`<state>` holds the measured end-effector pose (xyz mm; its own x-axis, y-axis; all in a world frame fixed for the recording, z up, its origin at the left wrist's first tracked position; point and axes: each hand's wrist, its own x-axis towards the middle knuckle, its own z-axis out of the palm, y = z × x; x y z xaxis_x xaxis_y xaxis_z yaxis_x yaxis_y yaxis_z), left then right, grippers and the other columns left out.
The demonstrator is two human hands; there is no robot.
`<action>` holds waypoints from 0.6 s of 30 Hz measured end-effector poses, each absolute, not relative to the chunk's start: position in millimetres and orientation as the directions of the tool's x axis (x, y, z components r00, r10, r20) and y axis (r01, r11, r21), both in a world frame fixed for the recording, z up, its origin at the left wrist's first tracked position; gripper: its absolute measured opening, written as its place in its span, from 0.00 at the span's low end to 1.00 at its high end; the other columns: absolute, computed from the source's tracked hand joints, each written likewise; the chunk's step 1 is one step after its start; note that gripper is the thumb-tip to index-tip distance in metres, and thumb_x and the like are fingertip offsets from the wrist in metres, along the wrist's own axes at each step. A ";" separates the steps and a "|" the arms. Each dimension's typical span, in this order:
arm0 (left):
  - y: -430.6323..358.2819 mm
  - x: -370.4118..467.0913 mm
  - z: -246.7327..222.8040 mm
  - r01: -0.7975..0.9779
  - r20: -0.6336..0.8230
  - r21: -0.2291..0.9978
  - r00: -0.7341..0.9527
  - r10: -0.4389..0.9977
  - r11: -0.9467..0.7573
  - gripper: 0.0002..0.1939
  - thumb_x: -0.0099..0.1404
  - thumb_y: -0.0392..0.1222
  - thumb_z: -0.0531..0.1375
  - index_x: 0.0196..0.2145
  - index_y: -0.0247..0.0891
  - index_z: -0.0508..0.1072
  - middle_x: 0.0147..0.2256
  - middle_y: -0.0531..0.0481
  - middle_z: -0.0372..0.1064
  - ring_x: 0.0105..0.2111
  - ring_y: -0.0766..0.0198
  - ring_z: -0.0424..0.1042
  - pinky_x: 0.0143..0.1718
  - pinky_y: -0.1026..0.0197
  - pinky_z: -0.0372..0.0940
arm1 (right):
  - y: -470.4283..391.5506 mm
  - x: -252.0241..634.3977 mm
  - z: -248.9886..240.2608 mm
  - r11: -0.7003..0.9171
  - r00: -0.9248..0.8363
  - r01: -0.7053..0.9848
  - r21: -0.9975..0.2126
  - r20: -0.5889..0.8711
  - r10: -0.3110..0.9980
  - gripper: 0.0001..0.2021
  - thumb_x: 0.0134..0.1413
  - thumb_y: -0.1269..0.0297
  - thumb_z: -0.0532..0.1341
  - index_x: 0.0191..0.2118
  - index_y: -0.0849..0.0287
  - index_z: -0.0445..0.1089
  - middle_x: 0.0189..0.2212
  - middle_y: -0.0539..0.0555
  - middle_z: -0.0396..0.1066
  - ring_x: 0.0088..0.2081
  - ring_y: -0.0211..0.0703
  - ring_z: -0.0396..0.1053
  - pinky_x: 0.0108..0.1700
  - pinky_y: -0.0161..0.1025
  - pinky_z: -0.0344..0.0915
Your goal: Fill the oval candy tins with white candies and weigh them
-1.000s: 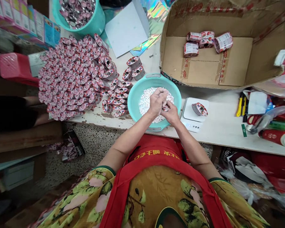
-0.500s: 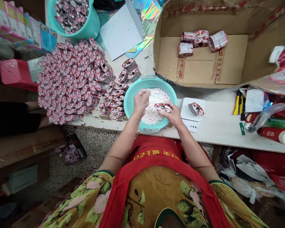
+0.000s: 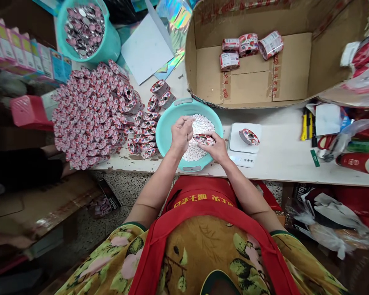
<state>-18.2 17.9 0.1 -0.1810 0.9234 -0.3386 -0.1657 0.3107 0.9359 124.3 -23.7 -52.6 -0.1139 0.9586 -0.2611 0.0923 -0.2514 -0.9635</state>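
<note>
A turquoise bowl [image 3: 165, 141] of small white tablets [image 3: 199, 153] sits at the table's front edge. Over its right side, my right hand [image 3: 219, 148] grips a small red-and-white printed container [image 3: 199, 139] with an oval top, a dark round opening facing up. My left hand [image 3: 181, 133] hovers above the bowl just left of that container, fingers curled together; whatever they pinch is hidden. To the right, a similar container [image 3: 249, 137] rests on a white scale [image 3: 236, 143]. Several open-topped containers [image 3: 149, 138] stand left of the bowl, beside a large cluster of pink-topped ones [image 3: 86, 119].
Behind the bowl, a cardboard box [image 3: 249, 88] holds several containers lying down. A turquoise bucket [image 3: 109, 43] of metal-and-pink caps stands back left. Yellow cutters [image 3: 304, 127] and a red cup [image 3: 352, 162] lie right. Another person's hand [image 3: 20, 241] is at lower left.
The view has shifted slightly, so the table's things sit a little differently. My right hand keeps the container, now closer to my left hand. Another person's hand has come into view at lower left.
</note>
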 end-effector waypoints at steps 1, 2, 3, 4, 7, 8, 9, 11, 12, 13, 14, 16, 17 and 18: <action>18.5 -12.5 1.0 -0.225 -0.362 0.922 -0.218 0.906 0.314 0.13 0.64 0.51 0.66 0.33 0.39 0.72 0.17 0.60 0.52 0.16 0.73 0.52 0.19 0.69 0.50 | -24.3 121.6 -53.8 -0.244 -0.123 0.089 -0.966 -0.254 0.959 0.23 0.40 0.56 0.70 0.45 0.57 0.73 0.43 0.53 0.76 0.45 0.48 0.73 0.52 0.44 0.68; 18.1 -6.5 1.0 -0.259 -0.380 0.911 -0.228 0.896 0.321 0.13 0.64 0.52 0.66 0.33 0.40 0.72 0.17 0.61 0.51 0.16 0.74 0.51 0.18 0.69 0.49 | -24.7 118.6 -54.9 -0.237 -0.126 0.091 -0.967 -0.248 0.961 0.22 0.41 0.56 0.70 0.45 0.57 0.73 0.43 0.53 0.76 0.45 0.48 0.73 0.52 0.44 0.68; 17.0 -0.7 0.3 -0.277 -0.389 0.905 -0.229 0.892 0.323 0.14 0.65 0.52 0.66 0.34 0.40 0.71 0.17 0.61 0.52 0.15 0.74 0.51 0.17 0.68 0.49 | -24.7 115.8 -55.7 -0.231 -0.127 0.096 -0.968 -0.242 0.962 0.21 0.41 0.57 0.69 0.44 0.57 0.73 0.42 0.53 0.76 0.45 0.48 0.73 0.52 0.45 0.68; 15.8 4.3 -0.9 -0.290 -0.391 0.901 -0.227 0.892 0.322 0.14 0.65 0.53 0.65 0.34 0.40 0.71 0.18 0.61 0.53 0.15 0.74 0.51 0.17 0.68 0.49 | -24.6 113.6 -56.0 -0.227 -0.125 0.100 -0.969 -0.238 0.963 0.20 0.42 0.57 0.68 0.44 0.56 0.73 0.42 0.53 0.76 0.45 0.48 0.73 0.52 0.45 0.68; 15.3 9.9 -3.3 -0.352 -0.382 0.891 -0.241 0.892 0.287 0.14 0.66 0.53 0.65 0.33 0.40 0.69 0.17 0.61 0.51 0.15 0.74 0.51 0.16 0.69 0.49 | -22.6 112.2 -54.8 -0.227 -0.120 0.104 -0.968 -0.239 0.964 0.19 0.42 0.57 0.68 0.43 0.56 0.73 0.42 0.53 0.76 0.44 0.48 0.73 0.52 0.45 0.68; 16.8 8.6 -2.9 -0.376 -0.381 0.886 -0.256 0.888 0.272 0.14 0.67 0.52 0.65 0.33 0.41 0.69 0.17 0.62 0.48 0.15 0.74 0.51 0.16 0.69 0.49 | -21.6 113.6 -54.0 -0.231 -0.125 0.098 -0.968 -0.242 0.962 0.20 0.41 0.57 0.68 0.43 0.56 0.73 0.42 0.53 0.76 0.45 0.48 0.73 0.53 0.45 0.67; 19.0 6.2 -1.7 -0.396 -0.387 0.879 -0.267 0.882 0.266 0.13 0.68 0.52 0.64 0.33 0.41 0.68 0.17 0.62 0.45 0.15 0.74 0.50 0.15 0.69 0.48 | -20.6 115.6 -53.2 -0.235 -0.132 0.089 -0.968 -0.245 0.961 0.20 0.41 0.56 0.68 0.43 0.56 0.73 0.42 0.53 0.76 0.45 0.48 0.73 0.53 0.45 0.67; 24.3 0.6 1.7 -0.421 -0.418 0.862 -0.273 0.866 0.283 0.12 0.69 0.51 0.63 0.34 0.41 0.68 0.18 0.62 0.42 0.14 0.74 0.47 0.15 0.69 0.46 | -18.8 120.1 -52.2 -0.233 -0.142 0.066 -0.970 -0.240 0.960 0.21 0.41 0.55 0.69 0.43 0.56 0.73 0.43 0.53 0.76 0.46 0.48 0.73 0.53 0.44 0.67; 26.6 -1.4 3.2 -0.428 -0.439 0.851 -0.262 0.859 0.304 0.12 0.69 0.50 0.63 0.34 0.41 0.68 0.18 0.62 0.41 0.14 0.74 0.47 0.14 0.69 0.45 | -18.0 122.0 -52.3 -0.225 -0.145 0.055 -0.973 -0.231 0.962 0.21 0.42 0.55 0.69 0.44 0.56 0.73 0.43 0.53 0.76 0.46 0.48 0.73 0.53 0.44 0.67; 28.2 -2.2 4.3 -0.435 -0.465 0.836 -0.236 0.853 0.335 0.12 0.69 0.50 0.63 0.34 0.41 0.68 0.18 0.62 0.41 0.14 0.75 0.46 0.14 0.70 0.44 | -17.5 123.5 -52.9 -0.213 -0.149 0.049 -0.976 -0.218 0.965 0.21 0.42 0.55 0.68 0.44 0.56 0.73 0.43 0.53 0.75 0.46 0.48 0.73 0.53 0.44 0.67; 29.0 -1.6 5.0 -0.440 -0.495 0.815 -0.193 0.847 0.376 0.13 0.68 0.50 0.64 0.34 0.40 0.68 0.18 0.62 0.41 0.14 0.75 0.45 0.13 0.70 0.43 | -17.1 124.3 -53.9 -0.200 -0.150 0.051 -0.979 -0.205 0.967 0.20 0.42 0.56 0.68 0.44 0.56 0.73 0.43 0.53 0.75 0.46 0.48 0.73 0.53 0.44 0.67; 28.5 2.8 5.2 -0.443 -0.556 0.758 -0.057 0.829 0.478 0.14 0.66 0.50 0.66 0.33 0.39 0.68 0.18 0.63 0.41 0.14 0.76 0.44 0.13 0.71 0.41 | -16.6 124.4 -56.8 -0.187 -0.151 0.070 -0.980 -0.196 0.969 0.19 0.42 0.58 0.68 0.43 0.56 0.73 0.42 0.52 0.75 0.44 0.47 0.72 0.52 0.44 0.67; 27.8 5.9 5.4 -0.439 -0.580 0.726 0.023 0.814 0.529 0.15 0.64 0.50 0.67 0.33 0.38 0.68 0.17 0.63 0.42 0.14 0.77 0.43 0.13 0.71 0.40 | -16.3 123.9 -58.4 -0.192 -0.145 0.081 -0.978 -0.202 0.969 0.18 0.41 0.59 0.67 0.42 0.56 0.72 0.41 0.52 0.75 0.44 0.47 0.72 0.51 0.44 0.67; 27.2 8.6 5.9 -0.435 -0.595 0.697 0.091 0.798 0.570 0.15 0.64 0.50 0.68 0.33 0.38 0.68 0.17 0.63 0.42 0.14 0.77 0.43 0.13 0.71 0.39 | -15.9 123.2 -59.8 -0.201 -0.136 0.086 -0.976 -0.211 0.968 0.18 0.41 0.60 0.67 0.42 0.56 0.72 0.40 0.52 0.75 0.43 0.47 0.72 0.51 0.44 0.67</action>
